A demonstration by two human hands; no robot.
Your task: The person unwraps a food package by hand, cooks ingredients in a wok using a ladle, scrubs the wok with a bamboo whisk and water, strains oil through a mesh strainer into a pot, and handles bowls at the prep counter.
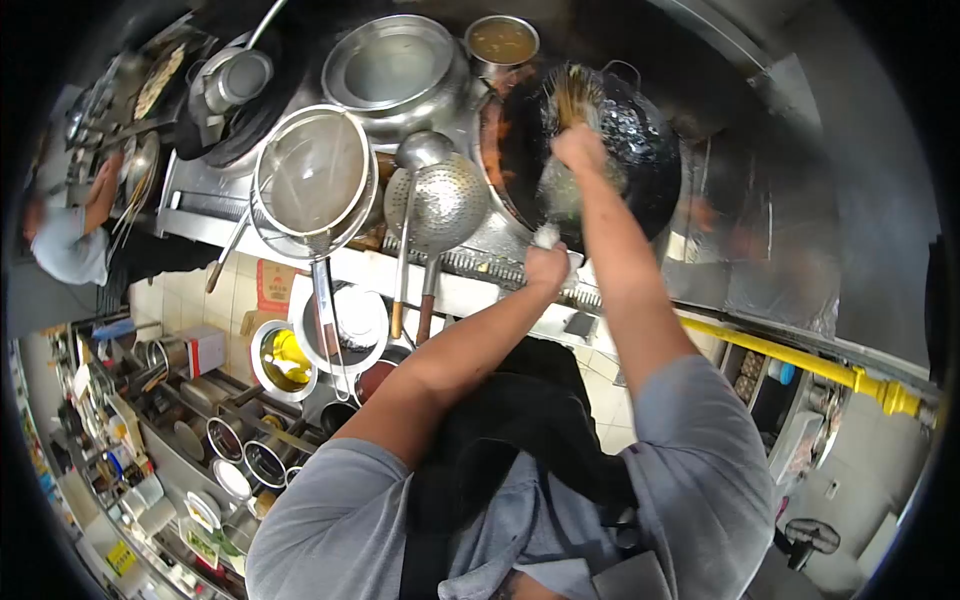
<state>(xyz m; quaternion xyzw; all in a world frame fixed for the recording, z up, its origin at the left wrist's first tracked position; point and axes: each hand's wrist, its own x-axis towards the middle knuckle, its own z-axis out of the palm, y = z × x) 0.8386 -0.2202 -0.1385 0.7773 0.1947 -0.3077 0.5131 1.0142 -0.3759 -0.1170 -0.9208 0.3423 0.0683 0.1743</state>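
A large black wok (650,145) with a wet, shiny inside sits on the range, a metal loop handle on its far rim. In my right hand (580,150) is a bamboo wok brush (575,95), its bristles fanned out over the wok and blurred by motion. My left hand (546,265) is closed at the wok's near rim, with a bit of white cloth (547,236) showing above the fingers. Whatever lies under that cloth is hidden.
Left of the wok are a perforated skimmer (455,205), a ladle (425,150), a fine strainer (312,170) and a water-filled pot (395,70). A pot of brown liquid (502,42) stands behind. A yellow pipe (780,350) runs along the front; another person (75,240) works far left.
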